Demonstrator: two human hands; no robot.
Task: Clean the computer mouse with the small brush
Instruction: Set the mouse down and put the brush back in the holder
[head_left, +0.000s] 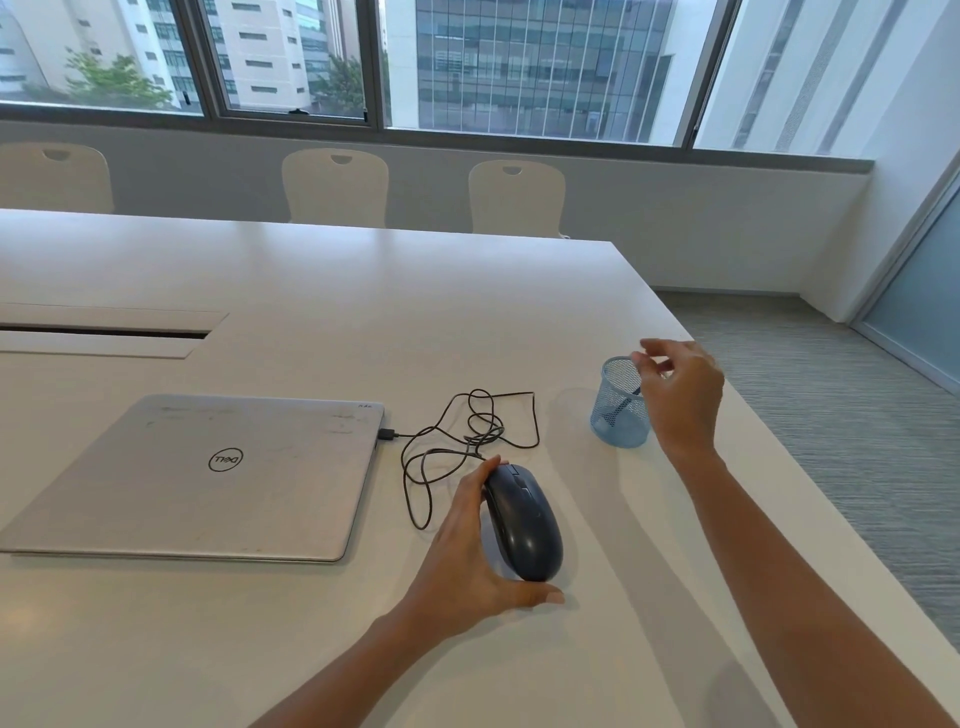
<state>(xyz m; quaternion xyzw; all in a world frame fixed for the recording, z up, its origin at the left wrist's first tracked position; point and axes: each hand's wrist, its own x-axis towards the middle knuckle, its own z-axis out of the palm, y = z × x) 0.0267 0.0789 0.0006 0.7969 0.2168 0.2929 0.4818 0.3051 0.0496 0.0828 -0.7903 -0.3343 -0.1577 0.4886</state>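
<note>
A dark wired computer mouse (524, 525) lies on the white table (311, 291). My left hand (470, 556) wraps its left side, fingers along the front and thumb at the rear end. A blue mesh cup (618, 405) stands near the table's right edge. Inside it a dark slanted handle, seemingly the small brush (621, 408), shows through the mesh. My right hand (680, 395) hovers at the cup's right rim, fingers spread and curled, holding nothing.
A closed silver laptop (208, 473) lies to the left, the mouse's black cable (467, 436) looped between them and plugged into its side. A cable slot (104, 332) opens in the table at far left. Chairs (335, 187) line the far side. The table's right edge drops to carpet.
</note>
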